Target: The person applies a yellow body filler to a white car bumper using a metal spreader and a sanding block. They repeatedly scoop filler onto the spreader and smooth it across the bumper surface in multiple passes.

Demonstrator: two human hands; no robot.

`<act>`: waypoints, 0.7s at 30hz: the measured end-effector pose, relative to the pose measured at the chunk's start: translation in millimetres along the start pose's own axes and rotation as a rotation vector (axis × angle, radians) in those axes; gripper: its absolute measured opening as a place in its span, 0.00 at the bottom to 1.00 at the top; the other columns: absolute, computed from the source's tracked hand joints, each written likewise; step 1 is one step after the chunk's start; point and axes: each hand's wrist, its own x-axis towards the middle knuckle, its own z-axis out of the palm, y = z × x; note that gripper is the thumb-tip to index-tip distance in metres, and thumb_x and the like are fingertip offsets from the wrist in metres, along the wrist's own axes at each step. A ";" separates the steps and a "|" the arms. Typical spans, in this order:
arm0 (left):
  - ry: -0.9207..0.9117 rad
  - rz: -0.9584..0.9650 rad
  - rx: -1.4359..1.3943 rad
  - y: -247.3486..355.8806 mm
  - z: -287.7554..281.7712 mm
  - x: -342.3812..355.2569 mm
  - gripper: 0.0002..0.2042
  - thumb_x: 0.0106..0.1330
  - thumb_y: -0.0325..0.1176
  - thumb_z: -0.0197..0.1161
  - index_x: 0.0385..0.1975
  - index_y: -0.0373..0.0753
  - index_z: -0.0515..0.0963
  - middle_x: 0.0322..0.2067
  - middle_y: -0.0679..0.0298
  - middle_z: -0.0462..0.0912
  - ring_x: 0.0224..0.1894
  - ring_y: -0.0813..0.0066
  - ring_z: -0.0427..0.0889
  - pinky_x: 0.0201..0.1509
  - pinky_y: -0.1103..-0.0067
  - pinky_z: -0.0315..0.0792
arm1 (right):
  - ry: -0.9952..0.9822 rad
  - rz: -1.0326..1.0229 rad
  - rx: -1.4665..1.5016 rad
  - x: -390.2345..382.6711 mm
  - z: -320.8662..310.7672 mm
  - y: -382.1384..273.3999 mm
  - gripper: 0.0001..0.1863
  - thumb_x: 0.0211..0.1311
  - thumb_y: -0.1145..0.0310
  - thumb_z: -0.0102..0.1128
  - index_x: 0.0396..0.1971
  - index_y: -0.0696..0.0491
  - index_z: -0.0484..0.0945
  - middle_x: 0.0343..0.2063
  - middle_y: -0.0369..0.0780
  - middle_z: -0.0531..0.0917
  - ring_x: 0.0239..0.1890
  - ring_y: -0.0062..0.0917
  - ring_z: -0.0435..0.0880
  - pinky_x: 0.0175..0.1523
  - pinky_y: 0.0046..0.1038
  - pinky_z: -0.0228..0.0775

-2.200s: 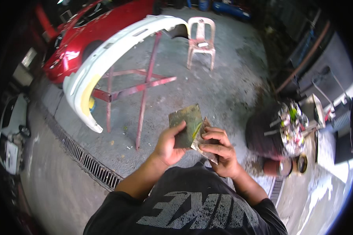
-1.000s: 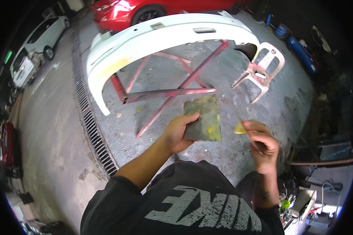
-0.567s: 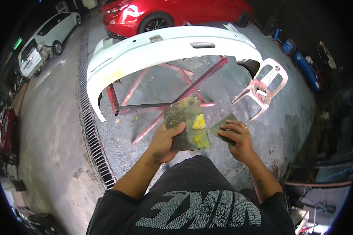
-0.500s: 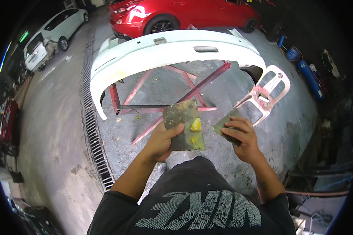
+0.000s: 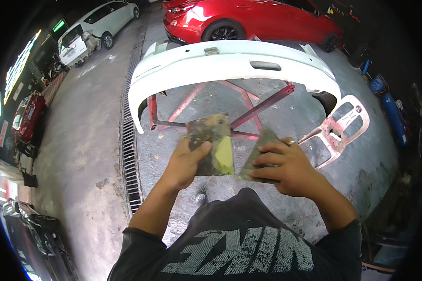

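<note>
My left hand (image 5: pixel 180 164) is closed around the left side of a stained, dark rectangular putty board (image 5: pixel 206 133), thumb on top. Along its right side lies a smear of pale yellow filler putty (image 5: pixel 224 157). A grey-green flat putty spreader (image 5: pixel 262 147) is gripped in my right hand (image 5: pixel 293 166), fingers laid across its face; it is tilted beside the board with a narrow gap between them. Beyond both hands, a white car bumper (image 5: pixel 206 70) rests on a red metal stand (image 5: pixel 262 107), with a small grey patch on its upper surface.
A stained white plastic chair (image 5: pixel 340 133) stands against the right end of the bumper. Behind is a red car (image 5: pixel 253 21), and a white car (image 5: pixel 96 28) is at far left. A drain grate (image 5: pixel 130 164) runs along the floor. A blue cylinder (image 5: pixel 395 117) lies at right.
The yellow putty has gone from a thick lump to a wider, flatter smear. My right hand has turned the spreader more upright. The head view has shifted, so the surroundings sit farther right.
</note>
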 end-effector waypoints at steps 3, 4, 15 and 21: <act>0.046 -0.106 -0.317 -7.7 -5.0 -5.3 0.20 0.80 0.31 0.54 0.67 0.32 0.69 0.58 0.56 0.82 0.57 0.64 0.84 0.63 0.63 0.79 | 0.305 0.022 0.306 1.9 17.3 15.3 0.26 0.48 0.76 0.75 0.51 0.41 0.88 0.52 0.31 0.85 0.62 0.35 0.79 0.63 0.44 0.71; 0.009 -0.133 -0.456 -13.6 -1.8 0.2 0.20 0.80 0.31 0.54 0.68 0.32 0.68 0.58 0.56 0.81 0.57 0.63 0.84 0.63 0.63 0.79 | 0.403 -0.020 0.443 10.0 26.3 13.6 0.25 0.49 0.78 0.78 0.50 0.43 0.89 0.54 0.34 0.84 0.62 0.38 0.79 0.63 0.41 0.73; -0.072 -0.068 -0.552 -19.8 9.6 9.6 0.21 0.80 0.32 0.54 0.69 0.33 0.66 0.61 0.55 0.78 0.60 0.61 0.82 0.67 0.62 0.77 | 0.654 0.142 0.193 9.0 99.5 17.1 0.21 0.49 0.77 0.77 0.45 0.45 0.90 0.50 0.36 0.86 0.60 0.40 0.80 0.62 0.41 0.72; -0.120 -0.049 -0.008 -24.1 -12.0 17.5 0.21 0.81 0.36 0.55 0.67 0.31 0.69 0.58 0.57 0.81 0.58 0.70 0.81 0.65 0.68 0.75 | 0.379 0.194 0.029 18.1 40.0 31.6 0.21 0.51 0.75 0.71 0.48 0.43 0.88 0.50 0.32 0.86 0.60 0.36 0.80 0.55 0.40 0.69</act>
